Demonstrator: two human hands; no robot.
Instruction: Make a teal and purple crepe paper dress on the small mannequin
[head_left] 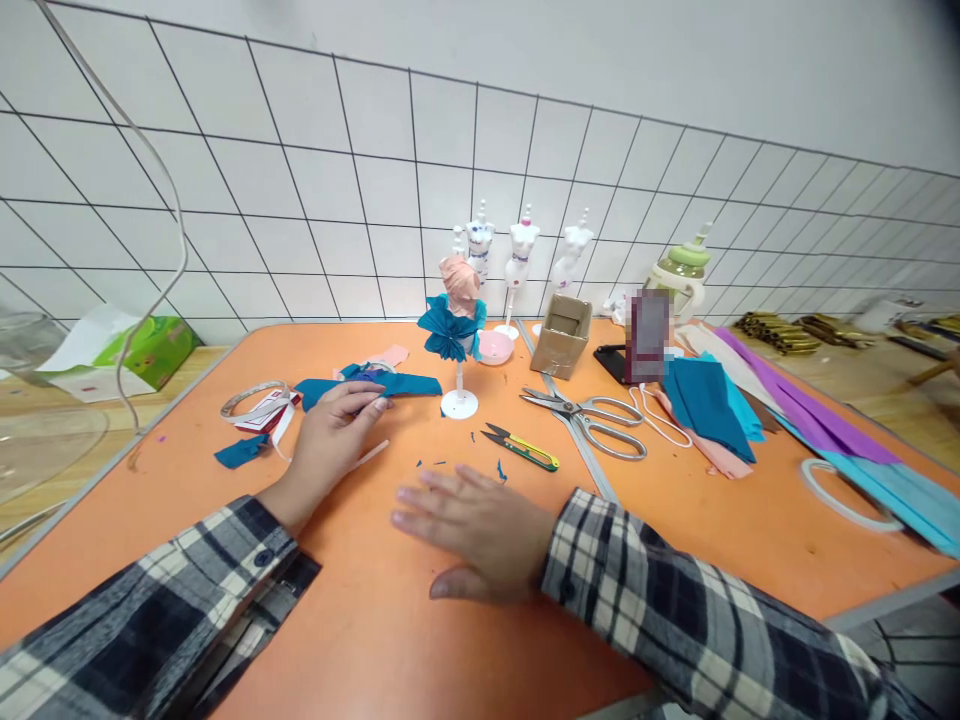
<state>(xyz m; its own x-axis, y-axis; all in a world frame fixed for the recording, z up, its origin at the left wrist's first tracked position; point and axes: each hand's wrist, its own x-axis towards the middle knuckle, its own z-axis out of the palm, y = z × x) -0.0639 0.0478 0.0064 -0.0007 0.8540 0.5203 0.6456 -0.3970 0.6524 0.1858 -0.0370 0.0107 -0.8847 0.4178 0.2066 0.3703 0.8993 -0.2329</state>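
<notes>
Person in plaid sleeves is working at an orange worktop (pixel 420 640); both forearms are reaching in from the near edge. Left forearm is slanting up and inward; left hand (pixel 339 428) is resting low, back of the hand upward, fingers bending together and thumb lying alongside, the gap narrow; fingertips are meeting the near edge of a dark teal paper strip (pixel 412 385), though whether they are gripping it one cannot tell. Right forearm is crossing from the right, nearly level; right hand (pixel 476 535) is stretching leftward, palm down, fingers fanning wide, thumb standing apart toward the near edge; it is holding nothing visible, its outline blurring slightly; small teal scraps (pixel 501 470) are lying just beyond its fingers.

Dress-form figure (pixel 460 385) is standing upright beyond and between the hands, wearing a pink paper top (pixel 460 283) and a teal pleated skirt (pixel 448 330); thread snips (pixel 521 448) are lying to its right, large scissors (pixel 589 415) farther right.
</notes>
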